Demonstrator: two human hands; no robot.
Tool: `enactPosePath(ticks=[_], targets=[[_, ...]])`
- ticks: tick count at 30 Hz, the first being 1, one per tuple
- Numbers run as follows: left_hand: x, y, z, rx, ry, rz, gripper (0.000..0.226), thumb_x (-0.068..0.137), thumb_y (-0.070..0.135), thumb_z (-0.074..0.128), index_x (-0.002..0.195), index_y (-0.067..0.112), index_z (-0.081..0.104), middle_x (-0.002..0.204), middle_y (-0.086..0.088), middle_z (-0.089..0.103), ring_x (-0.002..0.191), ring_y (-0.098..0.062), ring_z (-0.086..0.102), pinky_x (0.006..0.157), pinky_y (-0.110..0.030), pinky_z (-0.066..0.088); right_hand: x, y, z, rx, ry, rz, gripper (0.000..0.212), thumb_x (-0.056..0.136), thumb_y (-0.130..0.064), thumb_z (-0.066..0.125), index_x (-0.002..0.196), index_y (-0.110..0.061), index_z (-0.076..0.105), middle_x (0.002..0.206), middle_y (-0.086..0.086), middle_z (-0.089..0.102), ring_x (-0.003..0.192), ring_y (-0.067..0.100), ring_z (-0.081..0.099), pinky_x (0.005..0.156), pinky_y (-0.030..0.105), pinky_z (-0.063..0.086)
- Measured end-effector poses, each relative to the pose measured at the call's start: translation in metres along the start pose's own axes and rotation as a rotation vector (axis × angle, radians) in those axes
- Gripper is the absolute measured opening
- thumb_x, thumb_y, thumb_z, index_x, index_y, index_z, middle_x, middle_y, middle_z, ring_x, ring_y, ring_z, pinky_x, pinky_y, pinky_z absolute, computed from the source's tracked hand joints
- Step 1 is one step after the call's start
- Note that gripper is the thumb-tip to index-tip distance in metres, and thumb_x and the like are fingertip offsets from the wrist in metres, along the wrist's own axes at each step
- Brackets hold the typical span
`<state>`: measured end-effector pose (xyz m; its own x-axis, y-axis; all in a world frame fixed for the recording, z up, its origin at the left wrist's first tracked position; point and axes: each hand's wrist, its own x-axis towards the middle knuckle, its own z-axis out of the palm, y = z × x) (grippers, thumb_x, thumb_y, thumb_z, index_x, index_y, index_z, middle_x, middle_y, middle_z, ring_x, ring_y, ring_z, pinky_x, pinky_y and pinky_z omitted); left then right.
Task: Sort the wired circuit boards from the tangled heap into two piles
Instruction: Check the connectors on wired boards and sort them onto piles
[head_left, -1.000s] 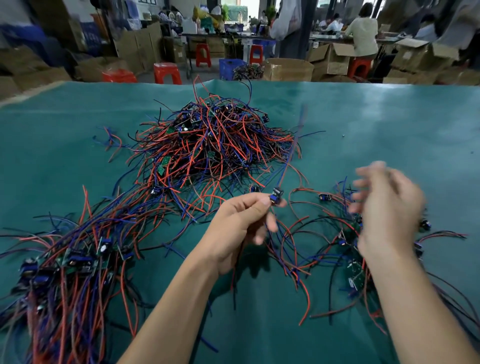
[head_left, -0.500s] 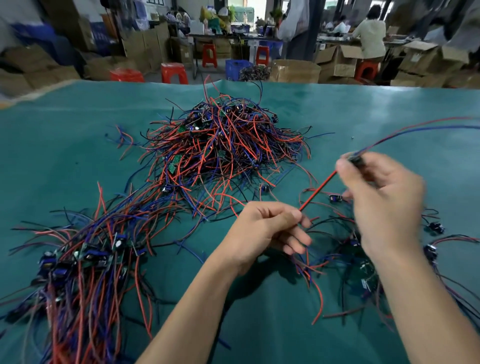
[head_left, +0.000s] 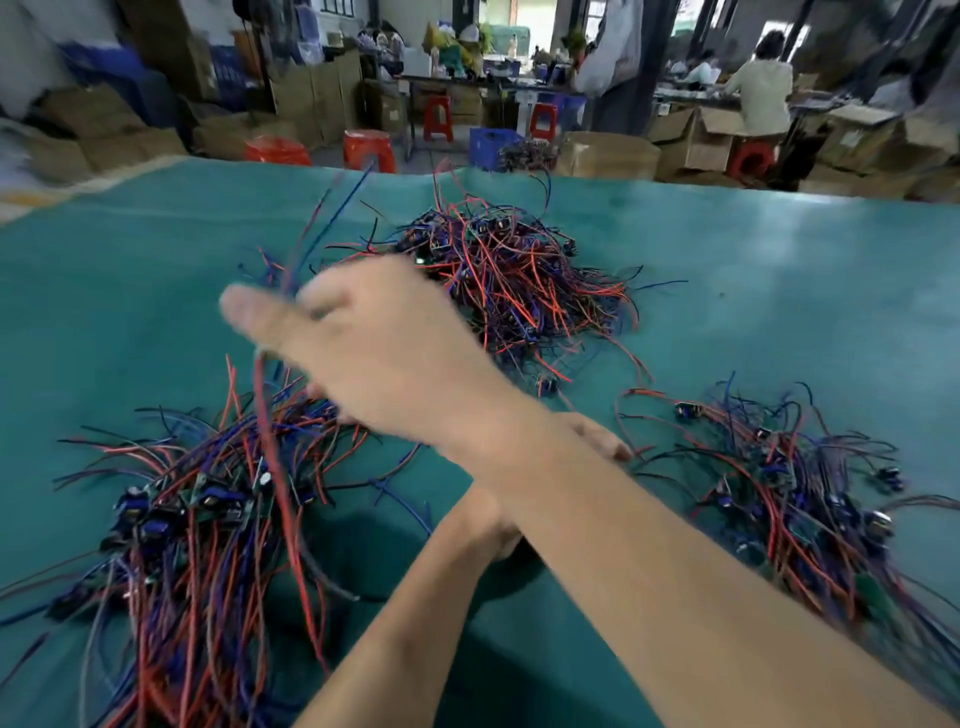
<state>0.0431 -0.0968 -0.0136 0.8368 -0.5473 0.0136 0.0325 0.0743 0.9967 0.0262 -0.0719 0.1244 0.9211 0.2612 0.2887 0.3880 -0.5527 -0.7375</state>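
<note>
The tangled heap (head_left: 514, 280) of red and blue wired boards lies at the table's back centre. A large sorted pile (head_left: 197, 514) spreads at the front left and a smaller pile (head_left: 789, 493) at the front right. My right hand (head_left: 374, 358) reaches across to the left, above the left pile, and is blurred. It holds a wired circuit board whose wires (head_left: 283, 467) trail up and down from the fingers. My left hand (head_left: 597, 441) lies under the right forearm, with only its fingertips showing.
The green table cover (head_left: 779, 291) runs to a far edge, with cardboard boxes (head_left: 608, 150) and red stools (head_left: 369, 148) beyond it. A seated person (head_left: 763, 93) works at the far right. One loose board (head_left: 545, 384) lies between the heap and the piles.
My right hand swung from the right side across to the left pile, carrying the wired board. The left hand stayed near the middle and is now covered by the right forearm.
</note>
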Motion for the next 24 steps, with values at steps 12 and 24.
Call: enactPosePath(ticks=[12, 24], targets=[[0.002, 0.008, -0.016, 0.075, 0.973, 0.138, 0.037, 0.098, 0.047, 0.035, 0.069, 0.025, 0.037, 0.063, 0.0, 0.056, 0.067, -0.03, 0.053, 0.078, -0.053, 0.048, -0.043, 0.142, -0.053, -0.356, 0.108, 0.397, 0.013, 0.084, -0.024, 0.073, 0.097, -0.029, 0.075, 0.092, -0.011, 0.071, 0.095, 0.017, 0.066, 0.085, 0.029, 0.05], [-0.002, 0.01, -0.008, 0.124, 0.769, 0.149, 0.039, 0.095, 0.053, 0.037, 0.077, 0.019, 0.043, 0.059, 0.001, 0.057, 0.06, -0.025, 0.055, 0.063, -0.047, 0.052, -0.075, 0.165, -0.073, 0.084, 0.42, 0.313, 0.016, 0.084, -0.011, 0.082, 0.081, -0.026, 0.077, 0.077, -0.011, 0.076, 0.068, -0.001, 0.067, 0.077, 0.019, 0.052]])
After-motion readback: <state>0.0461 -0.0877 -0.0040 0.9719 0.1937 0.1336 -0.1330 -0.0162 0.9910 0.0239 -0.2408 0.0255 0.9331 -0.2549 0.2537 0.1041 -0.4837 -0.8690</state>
